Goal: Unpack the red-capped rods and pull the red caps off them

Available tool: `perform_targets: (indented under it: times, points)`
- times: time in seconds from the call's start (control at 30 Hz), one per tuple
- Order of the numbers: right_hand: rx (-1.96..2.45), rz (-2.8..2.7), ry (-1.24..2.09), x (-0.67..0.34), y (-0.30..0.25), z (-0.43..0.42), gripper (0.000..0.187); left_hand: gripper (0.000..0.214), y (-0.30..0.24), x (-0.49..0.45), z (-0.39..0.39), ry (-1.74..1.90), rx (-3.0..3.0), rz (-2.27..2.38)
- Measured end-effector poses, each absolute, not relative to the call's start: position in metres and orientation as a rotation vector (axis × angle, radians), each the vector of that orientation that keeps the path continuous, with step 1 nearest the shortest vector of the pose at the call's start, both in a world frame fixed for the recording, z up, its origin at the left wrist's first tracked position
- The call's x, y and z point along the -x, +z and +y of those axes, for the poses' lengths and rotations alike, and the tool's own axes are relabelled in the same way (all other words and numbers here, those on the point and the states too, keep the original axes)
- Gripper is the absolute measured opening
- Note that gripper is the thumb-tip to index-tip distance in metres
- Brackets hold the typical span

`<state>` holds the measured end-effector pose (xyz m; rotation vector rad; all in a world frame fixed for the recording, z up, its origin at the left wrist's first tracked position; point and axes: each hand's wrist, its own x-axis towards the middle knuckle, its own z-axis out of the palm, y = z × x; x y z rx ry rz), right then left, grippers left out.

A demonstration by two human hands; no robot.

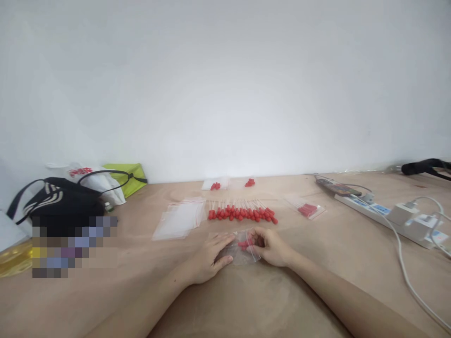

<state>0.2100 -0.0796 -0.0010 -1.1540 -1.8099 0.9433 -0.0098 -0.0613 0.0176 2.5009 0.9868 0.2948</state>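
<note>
A clear zip bag [237, 257] lies flat on the table in front of me. My left hand [215, 256] rests on the bag's left part with its fingers stretched out and the thumb apart. At the bag's right end, my right hand [266, 246] is closed in a pinch around red-tipped sticks [243, 244], whose red ends show at or inside the bag's mouth. The fingers partly cover them. Just beyond my hands, a row of several red-tipped sticks with thin pale stems [241, 213] lies on the table. Flat zip bags [179, 219] are stacked left of that row.
Filled bags lie at the back left [215, 185], back middle [250, 182] and right [307, 210]. A power strip [384, 213] with plugs, a white cable [401, 258] and a phone [338, 188] are right. A black bag [66, 204] and a green box [134, 178] stand left.
</note>
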Motion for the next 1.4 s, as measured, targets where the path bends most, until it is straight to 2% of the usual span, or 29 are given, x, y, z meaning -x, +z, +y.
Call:
perform_targets:
  times: [0.23, 0.43, 0.57, 0.67, 0.77, 0.87, 1.03, 1.13, 1.33, 1.4]
  points:
    - [1.221, -1.476, 1.203, -0.252, 0.014, -0.079, 0.031, 0.048, 0.020, 0.009, -0.060, 0.295, -2.512, 0.975]
    - [1.193, -1.292, 0.884, -0.303, 0.033, -0.074, 0.034, 0.046, 0.019, 0.012, -0.060, 0.309, -2.458, 0.991]
    - [1.074, -1.317, 0.525, -0.278, 0.034, -0.083, 0.026, 0.032, 0.023, 0.004, -0.058, 0.528, -2.234, 1.059]
    - [1.009, -1.652, 0.166, -0.238, 0.026, -0.097, 0.013, 0.031, 0.032, -0.015, -0.060, 0.692, -1.696, 1.140]
    - [0.780, -2.036, -0.077, -0.208, 0.016, -0.109, 0.023, 0.027, 0.038, -0.034, -0.067, 0.692, -1.188, 1.035]
    - [0.653, -2.235, -0.191, -0.196, 0.011, -0.114, 0.027, 0.020, 0.037, -0.042, -0.075, 0.685, -1.011, 0.999]
    - [0.674, -2.257, -0.247, -0.197, 0.010, -0.113, 0.031, 0.015, 0.048, -0.027, -0.052, 0.648, -1.149, 1.113]
    - [0.832, -2.182, -0.245, -0.206, 0.009, -0.109, 0.032, 0.010, 0.073, -0.010, -0.006, 0.522, -1.509, 1.324]
    - [1.028, -1.941, -0.087, -0.230, 0.004, -0.094, 0.027, 0.003, 0.088, -0.003, 0.081, 0.369, -1.565, 1.569]
    - [1.089, -1.866, -0.017, -0.237, 0.003, -0.090, 0.025, 0.013, 0.078, -0.010, 0.092, 0.307, -1.587, 1.613]
